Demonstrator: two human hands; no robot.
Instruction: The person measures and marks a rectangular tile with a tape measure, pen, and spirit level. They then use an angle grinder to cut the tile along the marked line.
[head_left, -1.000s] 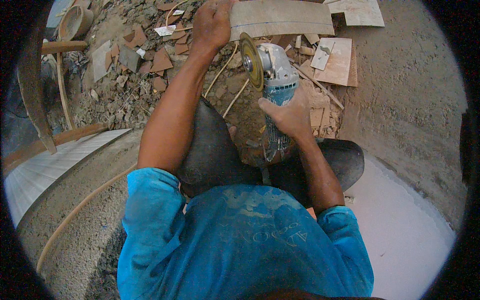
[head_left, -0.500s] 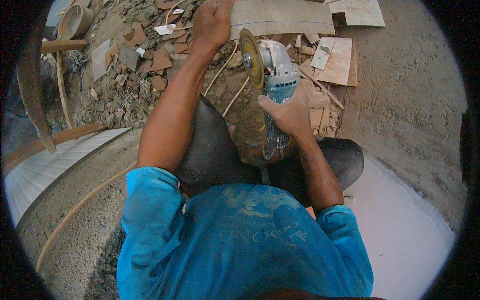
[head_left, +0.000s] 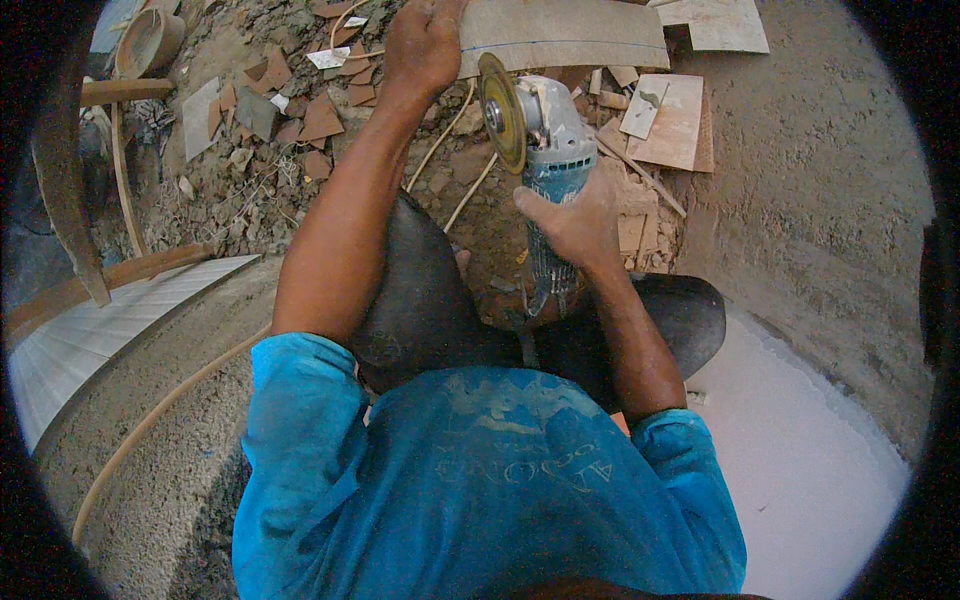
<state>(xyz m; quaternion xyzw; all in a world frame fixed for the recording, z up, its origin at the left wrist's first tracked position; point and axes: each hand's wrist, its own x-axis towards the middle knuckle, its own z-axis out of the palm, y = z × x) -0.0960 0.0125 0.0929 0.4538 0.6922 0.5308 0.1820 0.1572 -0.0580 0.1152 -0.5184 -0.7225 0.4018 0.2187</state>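
Observation:
A long greyish tile [head_left: 570, 28] with a blue line drawn along it lies at the top of the view. My left hand [head_left: 425, 50] is closed on its left end; some of the fingers are cut off by the upper edge. In my right hand [head_left: 585, 218] is a blue and grey angle grinder [head_left: 562, 130], gripped around its body with the thumb on the left side. The grinder's round yellowish disc [head_left: 503, 112] stands on edge just below the near edge of the tile, left of its middle. Whether disc and tile touch, I cannot tell.
Broken reddish tile pieces [head_left: 322, 120] and rubble cover the ground at left. Larger tile offcuts [head_left: 668, 125] lie at right. Pale cable [head_left: 440, 145] runs between my legs. Wooden poles [head_left: 125, 180] and a dusty bowl [head_left: 150, 42] stand far left; a rough grey surface [head_left: 800, 150] extends right.
The grinder and its disc have shifted very slightly up toward the tile. Both hands keep their hold.

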